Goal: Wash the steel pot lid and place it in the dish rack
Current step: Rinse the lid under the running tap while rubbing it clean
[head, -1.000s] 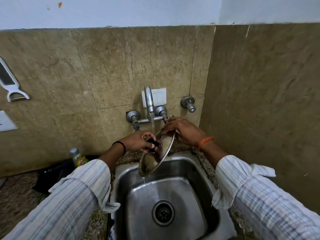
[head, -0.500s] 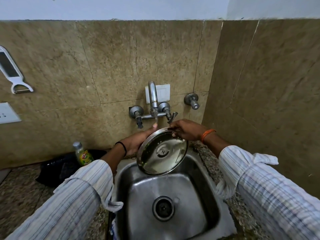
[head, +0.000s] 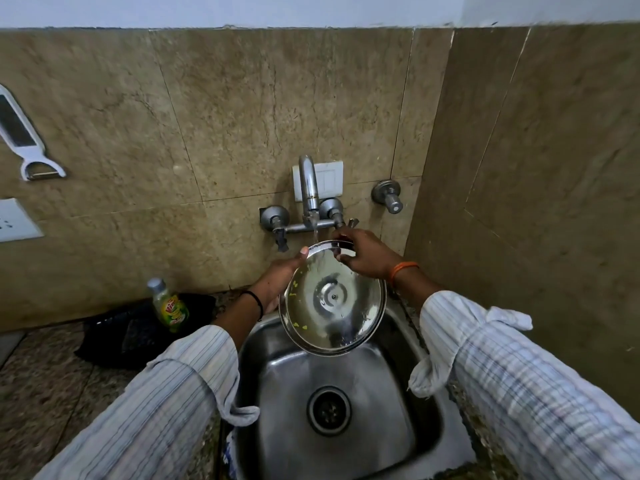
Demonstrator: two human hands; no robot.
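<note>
The steel pot lid [head: 332, 299] is held tilted over the steel sink [head: 408, 403], its inner side facing me, with small yellow food specks on it. Water runs from the tap [head: 309, 188] onto its upper edge. My left hand [head: 282, 275] grips the lid from behind at its left rim, thumb on the top edge. My right hand [head: 363, 256] rests its fingers on the lid's upper right rim. No dish rack is in view.
A dish soap bottle [head: 169, 304] stands on the counter left of the sink, beside a black cloth or bag [head: 114, 336]. A peeler [head: 26, 140] hangs on the tiled wall at left. A side wall closes in on the right.
The lid has been turned from edge-on to show its inner face, and water now falls on its top edge. My right hand has moved from the tap handle to the rim.
</note>
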